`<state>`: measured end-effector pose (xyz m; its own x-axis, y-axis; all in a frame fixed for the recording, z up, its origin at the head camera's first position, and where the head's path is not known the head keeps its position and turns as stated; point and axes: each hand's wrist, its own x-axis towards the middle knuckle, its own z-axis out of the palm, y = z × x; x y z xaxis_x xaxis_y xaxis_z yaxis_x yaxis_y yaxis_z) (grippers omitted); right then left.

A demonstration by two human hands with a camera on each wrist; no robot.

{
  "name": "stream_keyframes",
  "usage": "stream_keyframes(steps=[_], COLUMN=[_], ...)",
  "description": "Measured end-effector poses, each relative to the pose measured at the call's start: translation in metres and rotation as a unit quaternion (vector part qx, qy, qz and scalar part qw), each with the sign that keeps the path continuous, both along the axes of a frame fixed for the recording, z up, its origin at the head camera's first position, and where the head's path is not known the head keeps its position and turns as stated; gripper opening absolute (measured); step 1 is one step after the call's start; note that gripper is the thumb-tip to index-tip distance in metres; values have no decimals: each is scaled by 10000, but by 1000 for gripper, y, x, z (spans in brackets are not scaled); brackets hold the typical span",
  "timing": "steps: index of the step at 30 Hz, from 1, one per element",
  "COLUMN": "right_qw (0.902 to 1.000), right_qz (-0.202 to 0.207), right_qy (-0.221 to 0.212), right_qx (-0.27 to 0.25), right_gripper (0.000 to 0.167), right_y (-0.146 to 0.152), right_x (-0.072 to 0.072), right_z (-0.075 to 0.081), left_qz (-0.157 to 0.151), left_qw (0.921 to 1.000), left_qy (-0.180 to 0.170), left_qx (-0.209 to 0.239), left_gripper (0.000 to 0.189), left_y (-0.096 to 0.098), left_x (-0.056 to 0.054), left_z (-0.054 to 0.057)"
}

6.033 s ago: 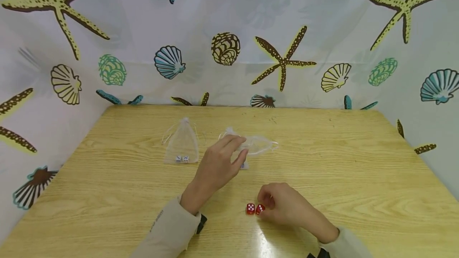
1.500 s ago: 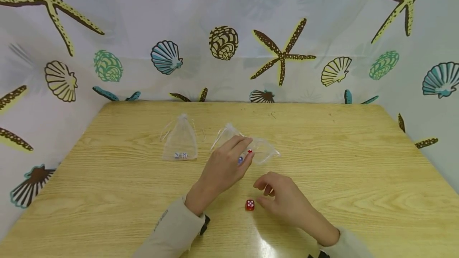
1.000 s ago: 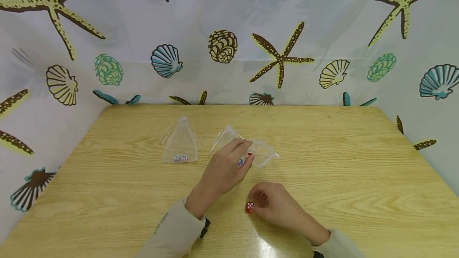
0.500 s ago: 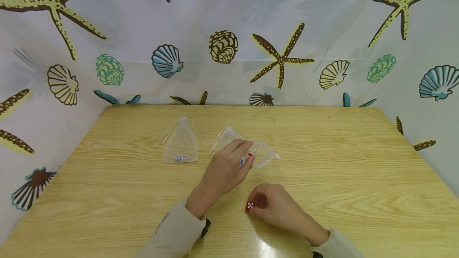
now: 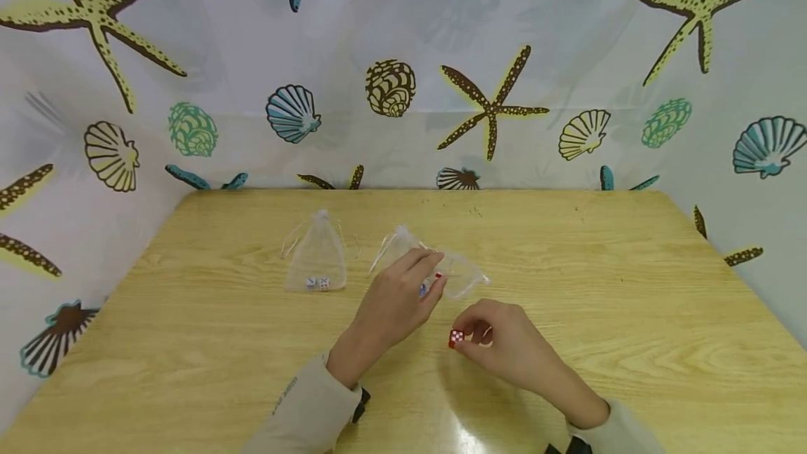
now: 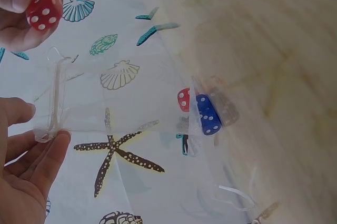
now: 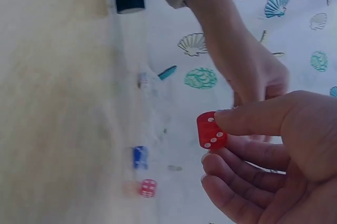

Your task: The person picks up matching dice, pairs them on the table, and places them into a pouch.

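Observation:
My right hand (image 5: 511,345) pinches a red die (image 5: 457,339) with white dots between thumb and fingertips, above the table. In the left wrist view this red die (image 6: 44,12) is near the mouth of a sheer drawstring bag (image 6: 121,98). My left hand (image 5: 394,300) holds that bag by its mouth; its fingertips show at the hem in the left wrist view. Another red die (image 6: 183,99) sits at the bag's far end. Close to it is a blue die (image 6: 209,114) in a second sheer bag (image 5: 398,240), partly hidden by my left hand.
A third sheer drawstring bag (image 5: 318,251) with two white dice (image 5: 318,283) lies to the left on the wooden table (image 5: 189,342). A white cloth (image 5: 239,33) printed with shells and starfish hangs behind and at both sides.
Two red dice lay on the table earlier; one now shows inside the held bag. My right hand has gripped the second and lifted it away toward the bag. The left hand stays nearly still.

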<state>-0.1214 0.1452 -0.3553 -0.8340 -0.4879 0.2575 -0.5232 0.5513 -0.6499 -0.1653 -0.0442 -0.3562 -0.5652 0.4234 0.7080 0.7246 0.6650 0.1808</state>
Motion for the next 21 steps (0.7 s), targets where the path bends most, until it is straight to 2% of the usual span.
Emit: stream_keyframes(steps=[8, 13, 18, 21], right_qw=[9979, 9932, 9887, 9867], right_qz=[-395, -661, -939, -1056], right_qy=[500, 950, 1163, 1239], right_qx=[-74, -118, -63, 16], right_gripper=[10, 12, 12, 12], right_y=[7, 6, -2, -7], right_x=[-7, -15, -23, -26], right_z=[28, 41, 44, 41], left_qz=[-17, 1, 30, 31], left_qw=[10000, 10000, 10000, 10000], left_qy=[-19, -18, -43, -33], left_qx=[-5, -3, -34, -34], left_gripper=[28, 29, 28, 28], left_y=[-1, -2, -2, -1], left_x=[0, 1, 1, 1], left_z=[0, 0, 1, 0])
